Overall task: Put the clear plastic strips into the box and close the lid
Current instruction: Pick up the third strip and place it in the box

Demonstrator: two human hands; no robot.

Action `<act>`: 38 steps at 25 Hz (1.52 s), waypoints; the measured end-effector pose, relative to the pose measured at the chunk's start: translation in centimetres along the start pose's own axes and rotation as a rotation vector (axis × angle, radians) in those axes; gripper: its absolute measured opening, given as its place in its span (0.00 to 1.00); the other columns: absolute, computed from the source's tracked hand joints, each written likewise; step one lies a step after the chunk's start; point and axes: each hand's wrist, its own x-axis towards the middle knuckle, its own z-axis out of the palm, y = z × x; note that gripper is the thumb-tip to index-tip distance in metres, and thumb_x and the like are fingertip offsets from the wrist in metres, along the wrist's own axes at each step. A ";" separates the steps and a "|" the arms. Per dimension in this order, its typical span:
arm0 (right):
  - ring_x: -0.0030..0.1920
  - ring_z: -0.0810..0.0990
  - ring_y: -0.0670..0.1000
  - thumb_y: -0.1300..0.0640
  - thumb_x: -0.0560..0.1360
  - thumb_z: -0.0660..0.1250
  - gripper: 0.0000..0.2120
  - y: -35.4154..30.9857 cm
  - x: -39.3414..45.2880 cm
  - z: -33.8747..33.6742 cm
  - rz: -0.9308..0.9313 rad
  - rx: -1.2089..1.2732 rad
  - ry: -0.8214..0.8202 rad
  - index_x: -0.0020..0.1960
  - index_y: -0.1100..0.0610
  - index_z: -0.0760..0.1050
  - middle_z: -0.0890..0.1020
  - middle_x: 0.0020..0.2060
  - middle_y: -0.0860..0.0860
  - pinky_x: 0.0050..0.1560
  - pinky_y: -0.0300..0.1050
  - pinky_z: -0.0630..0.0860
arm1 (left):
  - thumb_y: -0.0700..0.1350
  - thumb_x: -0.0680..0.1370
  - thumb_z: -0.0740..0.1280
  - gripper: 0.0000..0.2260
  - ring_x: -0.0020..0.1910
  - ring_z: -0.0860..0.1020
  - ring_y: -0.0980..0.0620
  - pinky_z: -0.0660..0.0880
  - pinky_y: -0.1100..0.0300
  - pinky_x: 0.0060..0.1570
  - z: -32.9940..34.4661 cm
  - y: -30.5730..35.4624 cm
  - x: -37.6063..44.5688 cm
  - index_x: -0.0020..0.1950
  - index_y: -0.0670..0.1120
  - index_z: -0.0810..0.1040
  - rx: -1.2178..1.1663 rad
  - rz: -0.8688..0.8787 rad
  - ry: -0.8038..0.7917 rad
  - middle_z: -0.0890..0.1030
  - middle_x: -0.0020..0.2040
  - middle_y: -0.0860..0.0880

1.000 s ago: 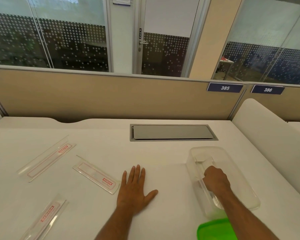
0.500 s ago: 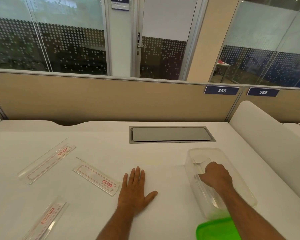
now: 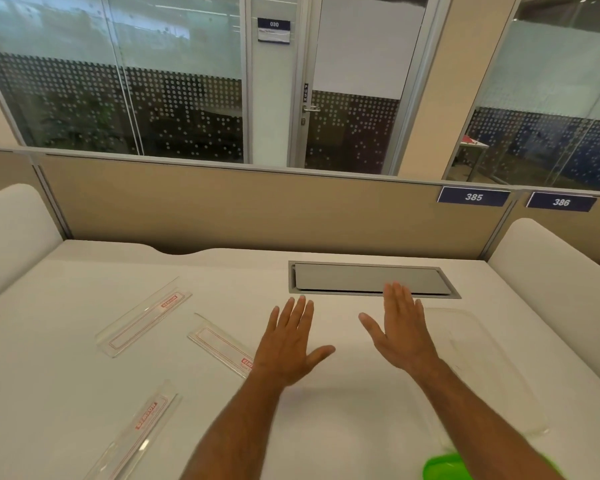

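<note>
**Q:** Hands first: where are they?

**R:** Both are over the white worktop (image 3: 66,393), palms down and fingers spread. The left hand (image 3: 288,348) is near the middle, its wrist covering the near end of one strip. The right hand (image 3: 400,332) is beside it, apart from it, with its fingertips reaching toward the grey hatch (image 3: 371,280) set into the worktop. Whether either palm touches the surface, I cannot tell.

**Q:** And the grip on each side?

**R:** Apart on both. Neither hand holds anything.

**Q:** Where are the clear plastic strips?

**R:** Three lie flat on the left half of the worktop, each with red print. The far strip (image 3: 144,317) sits at an angle toward the back left. The middle strip (image 3: 219,344) lies just left of the left hand, partly under the wrist. The near strip (image 3: 137,434) runs toward the lower edge of the view. They are well apart from one another.

**Q:** The box?

**R:** The clear box (image 3: 492,368) stands at the right, lid off, just right of the right forearm. It is so transparent that I cannot tell what lies inside. The green lid (image 3: 444,467) shows at the bottom edge, near the box's closest corner, partly behind the right forearm.
</note>
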 end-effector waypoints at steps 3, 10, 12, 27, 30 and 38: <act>0.78 0.37 0.53 0.29 0.73 0.38 0.43 -3.7 -0.4 1.6 -0.064 -0.010 -0.035 0.79 0.55 0.37 0.40 0.79 0.54 0.76 0.54 0.36 | 0.74 0.74 0.41 0.43 0.80 0.38 0.46 0.41 0.44 0.79 -1.7 -3.4 -0.8 0.80 0.49 0.39 0.051 -0.042 0.021 0.40 0.82 0.48; 0.78 0.35 0.54 0.29 0.72 0.37 0.43 -12.1 -1.4 5.5 -0.192 0.000 -0.142 0.79 0.53 0.35 0.38 0.79 0.53 0.77 0.57 0.37 | 0.73 0.74 0.41 0.42 0.80 0.39 0.45 0.39 0.43 0.78 -3.4 -12.4 -4.5 0.80 0.50 0.40 0.129 -0.201 0.006 0.40 0.81 0.48; 0.78 0.34 0.54 0.29 0.73 0.37 0.43 -14.1 -1.5 6.5 -0.226 -0.008 -0.177 0.78 0.52 0.34 0.36 0.78 0.52 0.76 0.57 0.36 | 0.71 0.76 0.43 0.39 0.80 0.40 0.45 0.39 0.44 0.78 -3.6 -14.4 -5.4 0.81 0.50 0.42 0.142 -0.217 -0.001 0.42 0.82 0.48; 0.53 0.79 0.51 0.48 0.80 0.56 0.15 -18.4 -0.7 9.7 -0.364 0.147 -0.311 0.63 0.49 0.74 0.83 0.55 0.48 0.52 0.47 0.76 | 0.48 0.83 0.60 0.13 0.69 0.71 0.47 0.60 0.48 0.73 -2.3 -18.8 -3.5 0.67 0.52 0.75 0.136 -0.046 -0.020 0.78 0.66 0.51; 0.48 0.81 0.53 0.51 0.81 0.56 0.13 -17.7 -0.2 9.3 -0.305 0.198 -0.304 0.59 0.50 0.77 0.84 0.51 0.49 0.49 0.48 0.77 | 0.47 0.82 0.62 0.11 0.57 0.77 0.48 0.71 0.55 0.58 -2.7 -18.5 -2.9 0.61 0.51 0.80 -0.026 -0.064 -0.055 0.82 0.58 0.50; 0.47 0.76 0.41 0.26 0.62 0.68 0.38 -15.6 0.4 7.0 -0.303 0.307 -0.576 0.66 0.43 0.72 0.77 0.52 0.38 0.44 0.35 0.71 | 0.41 0.78 0.68 0.09 0.50 0.82 0.54 0.76 0.63 0.52 -4.0 -17.1 -3.1 0.56 0.46 0.84 -0.547 -0.163 -0.314 0.86 0.53 0.48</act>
